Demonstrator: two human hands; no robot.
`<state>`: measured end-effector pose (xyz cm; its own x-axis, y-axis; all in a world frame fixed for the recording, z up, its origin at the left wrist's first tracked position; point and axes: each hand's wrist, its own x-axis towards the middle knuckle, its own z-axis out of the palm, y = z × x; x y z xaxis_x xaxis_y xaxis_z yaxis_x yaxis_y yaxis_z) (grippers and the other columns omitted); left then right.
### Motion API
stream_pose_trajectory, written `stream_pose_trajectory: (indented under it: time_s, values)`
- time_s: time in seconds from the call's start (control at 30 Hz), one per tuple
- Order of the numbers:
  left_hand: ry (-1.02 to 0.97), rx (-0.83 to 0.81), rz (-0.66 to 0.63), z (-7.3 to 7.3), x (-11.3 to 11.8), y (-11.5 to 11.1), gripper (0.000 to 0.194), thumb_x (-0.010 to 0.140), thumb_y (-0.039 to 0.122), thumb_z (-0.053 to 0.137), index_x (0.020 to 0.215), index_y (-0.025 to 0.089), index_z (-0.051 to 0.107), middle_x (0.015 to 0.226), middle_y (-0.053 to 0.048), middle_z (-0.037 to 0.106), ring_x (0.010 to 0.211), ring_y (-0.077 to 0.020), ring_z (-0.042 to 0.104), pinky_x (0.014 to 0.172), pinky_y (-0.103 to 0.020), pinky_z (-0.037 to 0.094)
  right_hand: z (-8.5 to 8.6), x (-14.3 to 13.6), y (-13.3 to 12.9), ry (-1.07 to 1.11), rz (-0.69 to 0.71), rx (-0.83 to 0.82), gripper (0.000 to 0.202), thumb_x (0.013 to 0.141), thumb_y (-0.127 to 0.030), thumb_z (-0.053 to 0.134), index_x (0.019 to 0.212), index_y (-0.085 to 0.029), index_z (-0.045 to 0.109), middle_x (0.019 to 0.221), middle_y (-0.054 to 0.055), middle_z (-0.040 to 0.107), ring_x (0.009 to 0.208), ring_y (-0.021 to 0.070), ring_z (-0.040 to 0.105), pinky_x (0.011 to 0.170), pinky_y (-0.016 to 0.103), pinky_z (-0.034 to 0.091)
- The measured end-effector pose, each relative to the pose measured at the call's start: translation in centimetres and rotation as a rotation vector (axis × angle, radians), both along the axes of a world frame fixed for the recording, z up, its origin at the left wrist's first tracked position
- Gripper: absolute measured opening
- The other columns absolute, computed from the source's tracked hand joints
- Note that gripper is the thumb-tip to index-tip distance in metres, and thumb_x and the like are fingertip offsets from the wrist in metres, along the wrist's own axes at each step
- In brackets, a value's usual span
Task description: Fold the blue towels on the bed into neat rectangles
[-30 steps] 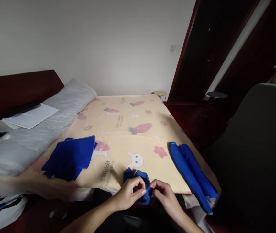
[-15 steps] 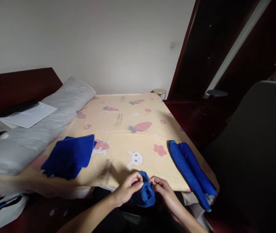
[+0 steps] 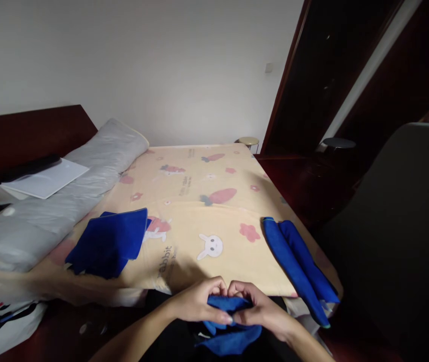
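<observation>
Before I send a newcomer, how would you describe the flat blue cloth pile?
On the rabbit-print sheet, look left, beside the grey bedding. The blue cloth pile lies flat with sharp corners, unlike the long blue pieces at right or the crumpled blue cloth being held.

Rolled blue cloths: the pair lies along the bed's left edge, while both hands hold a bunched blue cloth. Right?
Wrong edge. The head view shows the rolled blue cloths along the bed's right edge. The left hand and right hand do hold a bunched blue cloth.
</observation>
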<state>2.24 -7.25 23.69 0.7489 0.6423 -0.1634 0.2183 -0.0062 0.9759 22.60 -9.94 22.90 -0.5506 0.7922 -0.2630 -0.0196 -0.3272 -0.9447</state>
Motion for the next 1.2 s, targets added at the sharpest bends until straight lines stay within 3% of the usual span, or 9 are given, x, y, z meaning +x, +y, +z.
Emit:
stream_pose_trajectory:
  time_s: [0.1,0.2,0.37,0.63,0.87,1.07,1.2]
  values:
    - [0.194,0.204,0.040,0.9,-0.6,-0.1,0.027,0.064,0.018,0.068,0.089,0.023,0.059,0.080,0.004,0.055,0.073,-0.0139,0.048,0.066,-0.024,0.036,-0.1,0.4,0.1,-0.142,0.049,0.137,0.027,0.053,-0.013,0.053,0.079,-0.021,0.051,0.070,-0.006,0.046,0.064,0.0105,0.039,0.056,0.021,0.028]
    - [0.266,0.328,0.139,1.5,-1.0,-0.2,0.028,0.065,0.008,0.053,0.085,0.025,0.061,0.078,0.003,0.059,0.073,-0.0153,0.051,0.065,-0.024,0.036,-1.0,0.8,0.5,-0.302,-0.052,0.282,0.026,0.051,-0.010,0.046,0.073,-0.021,0.051,0.067,-0.006,0.045,0.065,0.0114,0.041,0.057,0.022,0.029]
    - [0.269,0.449,0.306,2.5,-1.6,0.1,0.029,0.060,0.005,0.048,0.077,0.024,0.061,0.071,0.003,0.060,0.068,-0.0152,0.053,0.063,-0.023,0.037,-1.9,1.9,1.6,-0.495,-0.293,0.547,0.024,0.051,-0.009,0.045,0.068,-0.022,0.055,0.067,-0.003,0.053,0.063,0.0139,0.046,0.058,0.025,0.034]
    - [0.254,0.662,0.588,4.7,-3.9,1.2,0.022,0.064,0.007,0.048,0.073,0.023,0.059,0.066,0.004,0.058,0.060,-0.0126,0.051,0.060,-0.022,0.039,-1.3,4.2,2.7,-0.565,-0.543,0.666,0.014,0.061,-0.019,0.047,0.064,-0.023,0.060,0.067,0.003,0.062,0.065,0.0200,0.056,0.060,0.030,0.041]
    - [0.350,0.905,0.712,4.3,-6.2,3.5,0.029,0.062,0.008,0.047,0.082,0.024,0.061,0.076,0.001,0.062,0.067,-0.0152,0.055,0.064,-0.024,0.042,-1.0,4.1,2.3,-0.538,-0.649,0.745,0.015,0.065,-0.018,0.043,0.061,-0.024,0.056,0.063,0.003,0.061,0.062,0.0206,0.056,0.060,0.030,0.042]
    - [0.543,1.106,0.887,3.5,-9.4,6.0,0.019,0.079,0.017,0.045,0.084,0.022,0.063,0.069,0.001,0.056,0.062,-0.0149,0.053,0.065,-0.025,0.042,-0.9,4.5,2.2,-0.494,-0.705,0.725,0.013,0.066,-0.020,0.044,0.057,-0.024,0.054,0.061,0.003,0.058,0.060,0.0197,0.053,0.057,0.030,0.040]
    - [0.615,1.201,0.894,2.3,-10.7,7.0,0.021,0.082,0.019,0.043,0.082,0.022,0.064,0.079,-0.003,0.058,0.078,-0.0185,0.057,0.074,-0.028,0.044,-0.8,4.6,2.5,-0.436,-0.682,0.689,0.019,0.071,-0.026,0.047,0.054,-0.023,0.053,0.057,0.002,0.055,0.056,0.0185,0.050,0.054,0.030,0.039]
